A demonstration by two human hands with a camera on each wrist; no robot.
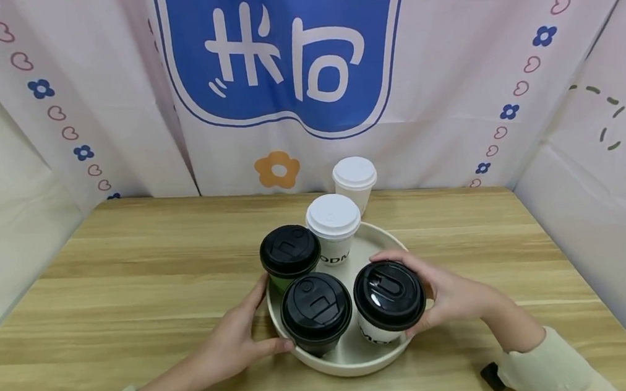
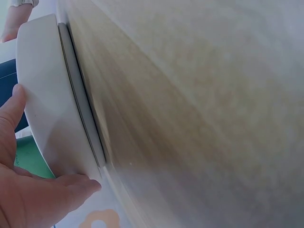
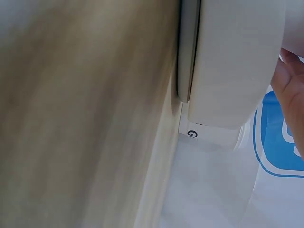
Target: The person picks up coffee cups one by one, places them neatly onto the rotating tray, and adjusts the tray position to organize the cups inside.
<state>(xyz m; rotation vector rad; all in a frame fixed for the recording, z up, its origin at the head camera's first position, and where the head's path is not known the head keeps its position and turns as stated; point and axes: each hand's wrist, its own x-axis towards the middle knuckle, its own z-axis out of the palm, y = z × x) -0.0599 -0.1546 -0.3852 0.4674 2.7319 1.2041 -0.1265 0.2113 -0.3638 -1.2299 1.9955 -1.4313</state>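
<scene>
A round cream tray (image 1: 356, 365) stands on the wooden table, with several lidded paper cups over it. My left hand (image 1: 231, 342) spreads its thumb and fingers against the tray's left side; in the left wrist view, fingers and thumb touch the tray wall (image 2: 50, 90). With curled fingers and thumb, my right hand (image 1: 444, 292) holds a white cup with a glossy black lid (image 1: 390, 295) at the tray's right. Nearest my left hand are a dark cup with a black lid (image 1: 316, 310) and a green cup with a black lid (image 1: 290, 253). Behind stands a white-lidded cup (image 1: 333, 225).
Another white cup (image 1: 355, 179) stands behind the tray, near the table's back edge. A printed cloth (image 1: 448, 84) hangs behind the table (image 1: 131, 286). Beside my right sleeve lies a small black object (image 1: 492, 377).
</scene>
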